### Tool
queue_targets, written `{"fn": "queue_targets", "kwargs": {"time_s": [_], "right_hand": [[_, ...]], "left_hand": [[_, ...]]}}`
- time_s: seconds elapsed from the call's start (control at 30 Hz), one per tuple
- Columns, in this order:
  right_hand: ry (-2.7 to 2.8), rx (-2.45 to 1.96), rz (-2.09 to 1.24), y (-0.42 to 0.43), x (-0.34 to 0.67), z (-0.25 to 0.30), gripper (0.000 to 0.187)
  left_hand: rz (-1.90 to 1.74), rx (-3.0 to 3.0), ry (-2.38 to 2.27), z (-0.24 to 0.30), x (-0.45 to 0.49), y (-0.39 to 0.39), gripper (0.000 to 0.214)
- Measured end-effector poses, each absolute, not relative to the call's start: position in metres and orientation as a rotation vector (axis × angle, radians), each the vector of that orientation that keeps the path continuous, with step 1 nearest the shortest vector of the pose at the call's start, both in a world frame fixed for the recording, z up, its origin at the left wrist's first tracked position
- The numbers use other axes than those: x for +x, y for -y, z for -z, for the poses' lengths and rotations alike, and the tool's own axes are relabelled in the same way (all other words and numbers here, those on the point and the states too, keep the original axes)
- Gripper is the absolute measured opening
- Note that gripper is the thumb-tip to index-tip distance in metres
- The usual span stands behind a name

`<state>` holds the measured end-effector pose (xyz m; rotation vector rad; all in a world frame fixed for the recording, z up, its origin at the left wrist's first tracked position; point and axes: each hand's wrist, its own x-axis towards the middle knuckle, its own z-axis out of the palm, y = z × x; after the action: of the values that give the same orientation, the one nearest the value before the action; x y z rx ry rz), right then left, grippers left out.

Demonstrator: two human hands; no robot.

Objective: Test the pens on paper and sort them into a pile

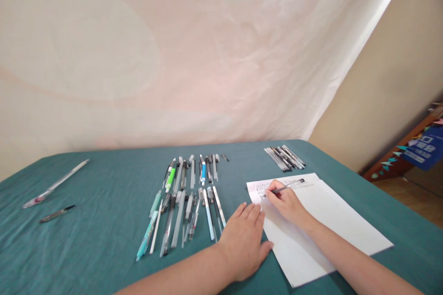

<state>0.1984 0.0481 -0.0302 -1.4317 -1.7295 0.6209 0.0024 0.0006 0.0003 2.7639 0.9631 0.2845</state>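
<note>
My right hand (284, 200) is closed round a slim pen (290, 185) with a clear barrel and a dark end. The pen slants over the upper left part of white paper (332, 221), where rows of small dark handwriting show. Its tip is partly hidden by my fingers. My left hand (242, 242) lies flat, palm down, fingers stretched out, on the cloth and the paper's left edge. Just left of that hand lie several pens in a row, among them a white one (219, 206) and a pale blue one (208, 214).
A farther row of pens includes a green one (170, 178) and a blue one (203, 170). A bundle of slim pens or refills (284, 158) lies beyond the paper. A long clear packet (55, 184) and a dark pen (57, 213) rest at left on the green tablecloth (114, 221).
</note>
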Motion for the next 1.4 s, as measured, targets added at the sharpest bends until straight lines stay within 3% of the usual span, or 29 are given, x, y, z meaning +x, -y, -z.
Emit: {"fn": "queue_targets", "kwargs": {"time_s": [0.47, 1.07, 1.27, 1.4], "right_hand": [[1.718, -1.443, -0.600, -0.049, 0.198, 0.029, 0.013], [1.663, -1.439, -0.637, -0.046, 0.186, 0.010, 0.030], [1.899, -1.312, -0.731, -0.087, 0.168, -0.011, 0.034], [2.141, -1.316, -0.475, -0.141, 0.149, -0.011, 0.027]], "left_hand": [[-0.302, 2.776, -0.970, -0.001, 0.002, 0.000, 0.057], [-0.372, 2.800, -1.118, -0.007, -0.011, -0.017, 0.057], [-0.342, 2.759, -1.087, -0.017, -0.023, -0.030, 0.043], [-0.371, 2.705, -1.105, -0.018, -0.031, -0.042, 0.024]]}}
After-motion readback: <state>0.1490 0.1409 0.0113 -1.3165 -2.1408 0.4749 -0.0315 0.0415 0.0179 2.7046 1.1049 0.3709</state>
